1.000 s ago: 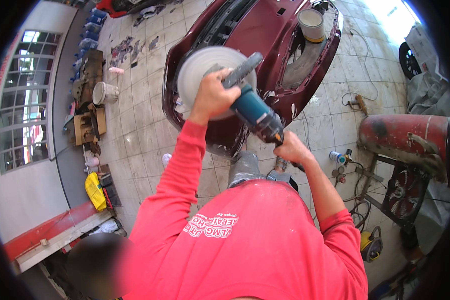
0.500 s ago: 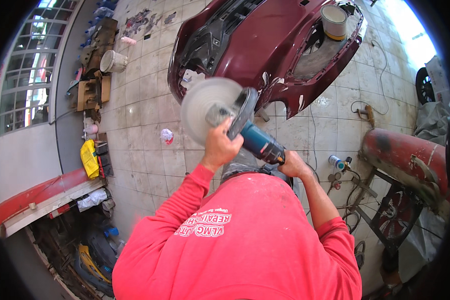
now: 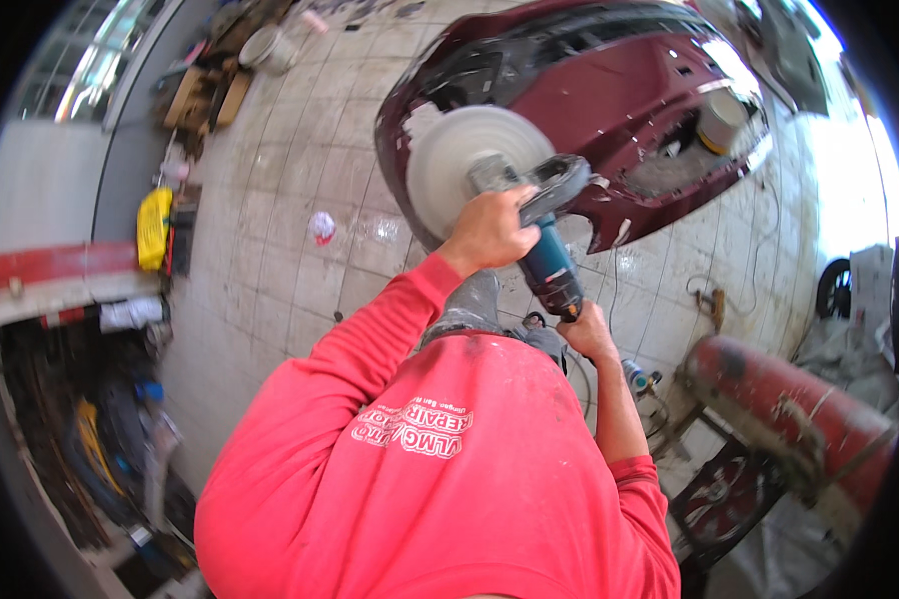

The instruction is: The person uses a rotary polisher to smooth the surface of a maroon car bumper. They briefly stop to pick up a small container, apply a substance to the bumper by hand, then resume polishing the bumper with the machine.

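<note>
Tiles (image 3: 270, 230) lay below; our left hand (image 3: 489, 232) and right hand (image 3: 588, 331) steadied the polisher (image 3: 547, 265), fingers clamped; moving it likely needed care

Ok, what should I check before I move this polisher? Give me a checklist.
1. Left hand gripping the front handle: ok.
2. Right hand gripping the rear of the polisher: ok.
3. Pad stopped: cannot tell from a still picture.
4. Pad clear of the dark red bumper: cannot tell; they overlap in this view.
5. Bumper free of other items: not ok; a bucket stands at its opening.
</note>
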A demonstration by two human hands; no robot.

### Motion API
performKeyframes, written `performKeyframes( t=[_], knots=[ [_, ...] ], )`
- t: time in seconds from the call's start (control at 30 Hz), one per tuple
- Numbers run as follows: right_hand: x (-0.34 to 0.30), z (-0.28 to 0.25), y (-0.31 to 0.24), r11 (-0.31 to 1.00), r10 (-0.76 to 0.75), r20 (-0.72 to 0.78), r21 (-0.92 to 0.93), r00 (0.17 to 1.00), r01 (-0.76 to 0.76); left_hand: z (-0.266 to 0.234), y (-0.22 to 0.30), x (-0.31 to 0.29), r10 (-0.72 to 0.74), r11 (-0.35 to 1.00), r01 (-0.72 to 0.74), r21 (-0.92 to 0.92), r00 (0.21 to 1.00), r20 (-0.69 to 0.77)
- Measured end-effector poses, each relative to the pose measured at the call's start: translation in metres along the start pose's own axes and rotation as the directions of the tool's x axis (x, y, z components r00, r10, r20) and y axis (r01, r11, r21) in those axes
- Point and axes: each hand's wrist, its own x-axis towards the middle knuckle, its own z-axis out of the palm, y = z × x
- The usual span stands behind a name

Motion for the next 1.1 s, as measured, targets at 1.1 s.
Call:
performKeyframes(
  t=[1.1],
  knots=[
    [-0.048, -0.143, -0.142, 0.684, 0.079, 0.061, -0.729, 0.995, -0.01, 0.016, -0.031, -0.041, -0.285, 0.628, -0.046, -0.777, 0.915, -0.284]
  ],
)
